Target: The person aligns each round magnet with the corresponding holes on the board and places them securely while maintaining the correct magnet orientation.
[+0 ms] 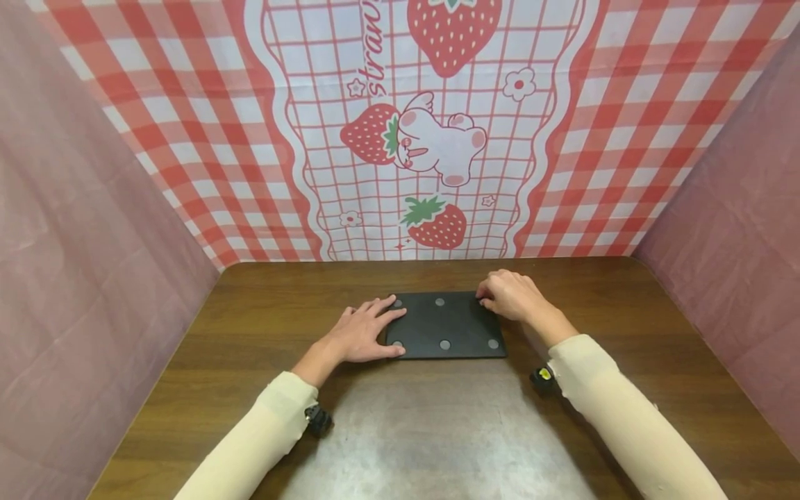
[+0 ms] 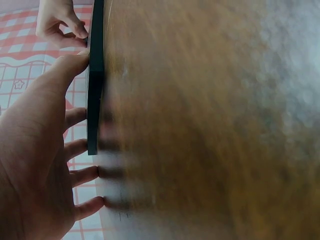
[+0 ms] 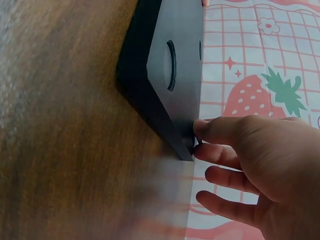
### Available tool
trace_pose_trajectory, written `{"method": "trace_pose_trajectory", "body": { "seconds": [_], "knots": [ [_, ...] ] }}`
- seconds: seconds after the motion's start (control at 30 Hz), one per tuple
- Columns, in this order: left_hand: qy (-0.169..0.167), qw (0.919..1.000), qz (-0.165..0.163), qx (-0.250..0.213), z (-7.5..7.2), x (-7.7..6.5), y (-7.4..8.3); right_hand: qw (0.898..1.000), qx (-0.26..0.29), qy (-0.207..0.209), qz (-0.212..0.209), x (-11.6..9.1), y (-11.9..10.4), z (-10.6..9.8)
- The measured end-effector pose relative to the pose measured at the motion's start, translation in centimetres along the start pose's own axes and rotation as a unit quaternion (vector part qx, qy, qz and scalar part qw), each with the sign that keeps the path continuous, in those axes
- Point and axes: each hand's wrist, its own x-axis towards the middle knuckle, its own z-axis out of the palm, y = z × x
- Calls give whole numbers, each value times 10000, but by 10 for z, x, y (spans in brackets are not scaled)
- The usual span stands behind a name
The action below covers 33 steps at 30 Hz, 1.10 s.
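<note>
A flat black rectangular board (image 1: 465, 323) lies on the table, with round grey discs (image 1: 445, 344) set along its near and far edges. My left hand (image 1: 359, 335) is spread at the board's left end, its thumb on the near left corner and the extended fingers by the far one. At the far right corner, my right hand (image 1: 515, 297) pinches a small, thin dark piece (image 3: 198, 140) between thumb and index finger, close over the board's surface. The other fingers of that hand are bent beyond the edge. That corner is hidden behind the hand in the head view.
The brown wooden table (image 1: 281, 298) has a glossy reflection near its front. Behind it hangs a red-and-white checked strawberry cloth (image 1: 219, 139), with pink curtains (image 1: 94, 243) on both sides. Small black cameras (image 1: 319, 420) are worn at both wrists.
</note>
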Motion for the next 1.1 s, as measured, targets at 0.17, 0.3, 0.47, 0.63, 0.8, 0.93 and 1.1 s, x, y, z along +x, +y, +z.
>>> {"method": "trace_pose_trajectory", "body": {
  "seconds": [0.17,0.3,0.47,0.63,0.8,0.93,1.1],
  "knots": [
    [23,10000,-10,10,0,1,-1,10000,-8,53,-62,1,0,0],
    [6,10000,-14,23,1,1,-1,10000,9,53,-44,2,-1,1],
    [6,10000,-20,27,1,1,-1,10000,7,31,-22,2,-1,2],
    [-1,10000,-33,33,0,1,0,10000,-2,57,-5,3,-1,2],
    [-26,10000,-51,21,-1,2,1,9999,58,98,4,1,0,3],
    [-61,10000,-55,-28,-2,3,2,9998,147,133,-17,-1,2,3],
    [-106,9999,-67,-49,-3,4,1,9997,183,129,-24,-3,1,1]
  ]
}}
